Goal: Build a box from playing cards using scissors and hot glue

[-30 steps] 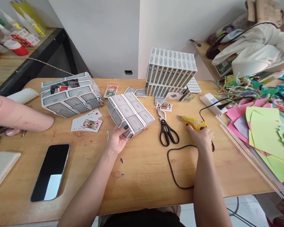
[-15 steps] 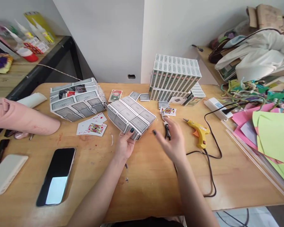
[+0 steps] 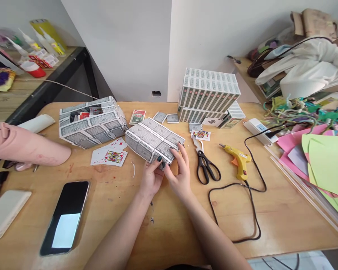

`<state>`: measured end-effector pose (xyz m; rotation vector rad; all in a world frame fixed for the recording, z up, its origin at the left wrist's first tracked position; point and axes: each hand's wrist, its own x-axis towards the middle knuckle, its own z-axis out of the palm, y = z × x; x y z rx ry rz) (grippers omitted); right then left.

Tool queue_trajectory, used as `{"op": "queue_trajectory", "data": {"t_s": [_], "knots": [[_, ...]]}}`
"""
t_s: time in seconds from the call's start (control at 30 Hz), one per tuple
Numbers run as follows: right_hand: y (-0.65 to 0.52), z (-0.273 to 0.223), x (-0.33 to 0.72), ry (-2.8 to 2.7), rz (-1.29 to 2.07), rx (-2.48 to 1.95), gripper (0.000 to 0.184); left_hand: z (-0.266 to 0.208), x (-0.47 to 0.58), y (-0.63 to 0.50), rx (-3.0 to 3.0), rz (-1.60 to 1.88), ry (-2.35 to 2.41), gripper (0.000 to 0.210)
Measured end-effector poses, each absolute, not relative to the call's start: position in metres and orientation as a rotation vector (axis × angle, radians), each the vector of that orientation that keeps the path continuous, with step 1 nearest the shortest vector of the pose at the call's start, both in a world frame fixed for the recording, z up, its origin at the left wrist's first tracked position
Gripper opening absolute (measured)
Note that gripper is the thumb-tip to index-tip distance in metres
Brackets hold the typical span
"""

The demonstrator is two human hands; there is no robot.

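Observation:
A box made of playing cards [image 3: 154,138], grey patterned backs outward, is held tilted above the table between both my hands. My left hand [image 3: 152,179] grips its near edge, thumb on top and the other fingers underneath. At the near right corner my right hand [image 3: 180,172] closes on the same box, its fingers on the top and side. Beyond the box's left end stands a larger open box made of cards [image 3: 94,125] with loose cards inside. Black-handled scissors [image 3: 207,167] lie just right of my right hand.
A yellow glue gun [image 3: 239,161] with a looping black cord lies at right, near a white power strip [image 3: 260,131]. Stacked card packs [image 3: 210,93] stand behind. Loose cards [image 3: 109,155], a phone [image 3: 66,215] and a pink roll [image 3: 30,144] occupy the left side.
My right hand has moved left from over the scissors and taken hold of the card box's near right corner. The scissors now show fully. My left hand keeps its grip.

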<state>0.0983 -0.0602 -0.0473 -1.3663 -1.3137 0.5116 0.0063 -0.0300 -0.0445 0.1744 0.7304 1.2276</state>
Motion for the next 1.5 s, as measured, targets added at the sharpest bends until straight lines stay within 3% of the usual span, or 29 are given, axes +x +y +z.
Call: {"op": "queue_trajectory", "data": {"t_s": [0.47, 0.9, 1.5], "knots": [[-0.057, -0.067, 0.093, -1.156, 0.690, -1.240, 0.040, -0.045, 0.006, -0.032, 0.098, 1.181, 0.696, 0.020], [-0.056, -0.070, 0.095, -1.190, 0.624, -1.323, 0.044, -0.040, 0.008, -0.033, 0.075, 1.201, 0.715, 0.019], [-0.054, -0.064, 0.097, -1.177, 0.660, -1.248, 0.030, -0.036, 0.009, -0.033, 0.054, 1.173, 0.680, 0.013]]}}
